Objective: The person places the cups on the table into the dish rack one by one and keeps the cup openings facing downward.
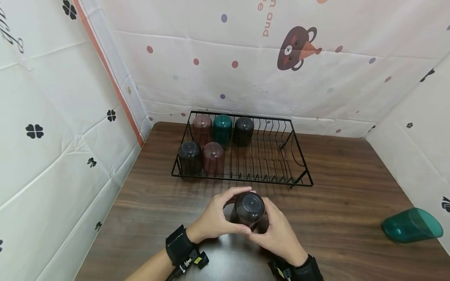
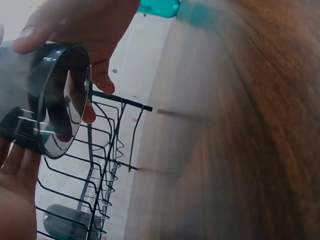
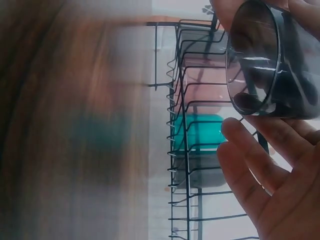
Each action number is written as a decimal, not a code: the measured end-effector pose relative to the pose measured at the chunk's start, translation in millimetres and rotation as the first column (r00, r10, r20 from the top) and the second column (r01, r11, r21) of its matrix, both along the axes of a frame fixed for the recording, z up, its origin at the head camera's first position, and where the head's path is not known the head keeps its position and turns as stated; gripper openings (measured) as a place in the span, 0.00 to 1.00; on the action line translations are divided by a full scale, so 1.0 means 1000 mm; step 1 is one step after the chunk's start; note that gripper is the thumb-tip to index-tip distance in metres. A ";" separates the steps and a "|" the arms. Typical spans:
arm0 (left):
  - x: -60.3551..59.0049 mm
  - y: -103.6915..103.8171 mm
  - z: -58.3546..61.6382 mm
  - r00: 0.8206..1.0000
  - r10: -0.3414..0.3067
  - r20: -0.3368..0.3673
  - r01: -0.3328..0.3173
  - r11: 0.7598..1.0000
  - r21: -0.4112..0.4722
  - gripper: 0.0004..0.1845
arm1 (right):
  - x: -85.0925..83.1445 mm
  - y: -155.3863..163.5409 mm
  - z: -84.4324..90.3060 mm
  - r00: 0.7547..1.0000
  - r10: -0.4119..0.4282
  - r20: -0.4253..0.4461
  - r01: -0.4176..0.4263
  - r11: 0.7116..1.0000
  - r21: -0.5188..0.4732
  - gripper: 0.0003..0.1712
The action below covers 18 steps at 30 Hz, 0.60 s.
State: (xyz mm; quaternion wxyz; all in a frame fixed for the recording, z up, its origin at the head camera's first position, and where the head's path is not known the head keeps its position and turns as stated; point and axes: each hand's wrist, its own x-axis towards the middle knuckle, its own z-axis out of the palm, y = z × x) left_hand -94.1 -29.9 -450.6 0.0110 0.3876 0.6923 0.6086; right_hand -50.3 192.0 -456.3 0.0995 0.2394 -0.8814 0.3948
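Note:
In front of the rack, a dark grey see-through cup [image 1: 249, 210] is upside down between both hands, its base facing up. My left hand [image 1: 218, 219] grips it from the left, thumb along the near side and fingers behind. From the right, my right hand [image 1: 279, 231] holds the same cup, the two thumbs meeting at its near side. In the left wrist view the cup's open rim [image 2: 65, 100] points toward the tabletop, with a gap below it. The right wrist view shows the cup [image 3: 300, 70] above spread lower fingers [image 3: 270, 167].
A black wire rack [image 1: 242, 179] stands behind the hands. Its left part carries upside-down cups: pink [image 1: 202, 130], teal [image 1: 222, 130] and grey [image 1: 243, 132] behind, grey [image 1: 190, 158] and pink [image 1: 213, 158] in front. A teal cup [image 1: 404, 226] lies on its side at the right.

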 end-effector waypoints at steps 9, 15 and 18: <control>-0.001 0.001 0.000 0.999 0.042 -0.031 -0.043 0.998 -0.043 0.49 | 0.000 -0.002 0.000 1.000 0.004 0.018 -0.004 1.000 -0.016 0.51; 0.000 0.001 0.000 0.998 0.051 -0.031 -0.052 0.997 -0.057 0.49 | 0.001 -0.002 0.002 0.999 0.018 0.034 -0.017 1.000 -0.014 0.49; 0.000 0.001 0.000 0.998 0.049 -0.029 -0.051 0.997 -0.066 0.49 | 0.001 -0.001 0.002 0.999 0.017 0.030 -0.017 1.000 -0.010 0.49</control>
